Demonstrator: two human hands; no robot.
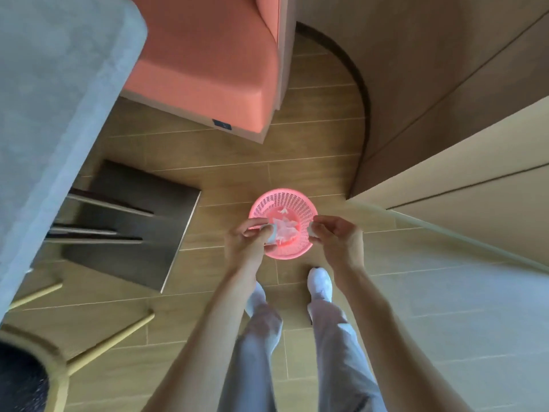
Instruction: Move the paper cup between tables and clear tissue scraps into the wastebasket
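Note:
A pink lattice wastebasket (285, 200) stands on the wooden floor below me, with white tissue scraps (285, 226) lying in its bottom. Both hands hover over its rim. My left hand (248, 240) has its fingers curled around a small white tissue scrap (269, 233) at the basket's left edge. My right hand (337, 237) pinches another small white scrap (312, 230) at the basket's right edge. No paper cup is in view.
A grey table top (53, 93) fills the left, its dark metal base (130, 227) on the floor. A coral upholstered seat (214, 60) lies ahead, a curved wooden wall (445, 84) to the right. A wooden chair (44, 352) sits at lower left. My feet (320, 282) stand just behind the basket.

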